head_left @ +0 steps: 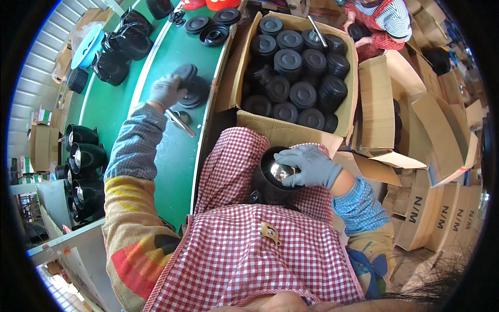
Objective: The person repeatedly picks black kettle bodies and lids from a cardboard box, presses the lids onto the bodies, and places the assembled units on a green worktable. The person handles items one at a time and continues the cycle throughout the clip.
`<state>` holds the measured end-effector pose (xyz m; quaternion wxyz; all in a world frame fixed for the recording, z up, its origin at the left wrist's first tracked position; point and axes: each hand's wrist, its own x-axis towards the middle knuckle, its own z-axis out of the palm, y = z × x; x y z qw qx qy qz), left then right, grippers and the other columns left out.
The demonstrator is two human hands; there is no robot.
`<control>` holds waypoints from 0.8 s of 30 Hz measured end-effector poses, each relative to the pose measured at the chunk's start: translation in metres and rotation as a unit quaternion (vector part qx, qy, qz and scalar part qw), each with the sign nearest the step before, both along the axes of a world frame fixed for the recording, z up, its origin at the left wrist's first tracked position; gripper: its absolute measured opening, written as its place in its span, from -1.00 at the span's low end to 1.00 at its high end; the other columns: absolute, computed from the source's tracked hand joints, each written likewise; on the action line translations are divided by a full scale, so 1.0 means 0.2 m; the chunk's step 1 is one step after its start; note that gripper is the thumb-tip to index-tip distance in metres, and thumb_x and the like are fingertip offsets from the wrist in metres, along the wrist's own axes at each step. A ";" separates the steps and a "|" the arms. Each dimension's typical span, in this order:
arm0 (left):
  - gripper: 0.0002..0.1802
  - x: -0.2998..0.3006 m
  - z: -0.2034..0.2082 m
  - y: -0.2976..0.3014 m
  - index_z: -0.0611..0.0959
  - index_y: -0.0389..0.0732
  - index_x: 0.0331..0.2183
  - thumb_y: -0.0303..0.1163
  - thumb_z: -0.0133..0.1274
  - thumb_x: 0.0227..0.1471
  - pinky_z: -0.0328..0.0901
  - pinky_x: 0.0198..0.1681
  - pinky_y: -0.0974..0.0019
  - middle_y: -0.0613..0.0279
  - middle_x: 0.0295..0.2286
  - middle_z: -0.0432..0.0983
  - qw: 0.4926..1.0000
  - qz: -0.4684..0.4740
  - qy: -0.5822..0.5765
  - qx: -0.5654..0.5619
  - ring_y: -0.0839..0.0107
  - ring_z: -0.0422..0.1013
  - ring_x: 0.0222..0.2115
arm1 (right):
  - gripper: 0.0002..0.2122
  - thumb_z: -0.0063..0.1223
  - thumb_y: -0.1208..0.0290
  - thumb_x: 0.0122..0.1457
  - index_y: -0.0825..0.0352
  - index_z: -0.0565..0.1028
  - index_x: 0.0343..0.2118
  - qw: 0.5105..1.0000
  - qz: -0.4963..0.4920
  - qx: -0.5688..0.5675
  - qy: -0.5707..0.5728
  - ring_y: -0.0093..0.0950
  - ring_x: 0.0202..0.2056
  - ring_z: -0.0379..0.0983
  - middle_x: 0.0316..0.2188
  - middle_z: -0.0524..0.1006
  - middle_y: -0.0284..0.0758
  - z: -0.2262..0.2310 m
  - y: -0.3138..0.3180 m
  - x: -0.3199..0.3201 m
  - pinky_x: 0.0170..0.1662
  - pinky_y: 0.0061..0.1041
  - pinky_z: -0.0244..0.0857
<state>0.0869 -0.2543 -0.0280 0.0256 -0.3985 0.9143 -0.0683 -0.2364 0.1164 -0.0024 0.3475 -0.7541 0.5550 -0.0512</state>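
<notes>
My left hand (167, 91), in a grey glove, reaches over the green work surface (169, 171). Its fingers are closed at the edge of a black round lid (185, 72), blurred by motion, above more black lids (193, 93). Just below that hand lies a silvery bar-shaped tool (180, 124). On my lap, between my knees, a black jug (270, 190) with a shiny silvery inside is tilted towards me. My gloved right hand (309, 165) grips its rim, with thumb and fingertips over the opening.
Ahead stands an open carton (244, 67) of stacked black lids, with a metal rod (317, 31) on top. Black jugs (83, 156) line the left side. More cartons (377, 106) stand at the right, and a co-worker (377, 26) sits beyond, holding a dark round thing.
</notes>
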 end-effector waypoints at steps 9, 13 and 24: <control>-0.58 -0.33 0.37 0.86 0.52 -0.34 0.01 -0.42 0.06 0.10 0.35 -0.08 0.29 0.17 -0.25 0.52 0.753 -0.211 0.477 0.401 0.34 0.45 -0.24 | -0.29 -0.27 -0.18 0.38 0.51 0.35 0.19 0.817 -0.333 -0.229 -0.412 -0.36 0.19 0.36 0.13 0.46 -0.07 0.13 -0.04 -0.06 0.25 -0.38 0.23; -0.37 -0.51 0.28 1.17 0.23 -0.34 0.23 -0.35 -0.04 0.19 0.07 0.23 0.25 0.06 0.13 0.24 0.631 -0.278 0.441 0.575 0.32 0.23 0.11 | -0.25 -0.39 -0.26 0.37 0.48 0.46 0.10 0.798 -0.270 -0.088 -0.531 -0.36 0.07 0.46 0.05 0.52 -0.12 0.09 0.04 0.05 0.22 -0.39 0.26; -0.49 -0.57 -0.01 1.31 0.66 -0.40 -0.15 -0.23 -0.31 0.39 0.24 0.18 0.13 -0.07 -0.08 0.54 0.622 -0.301 0.465 0.554 0.07 0.45 0.00 | -0.72 0.14 0.22 0.23 0.38 0.68 -0.27 0.820 -0.237 -0.236 -0.465 -0.22 0.09 0.45 -0.10 0.62 -0.16 -0.16 0.27 0.10 0.31 -0.17 0.08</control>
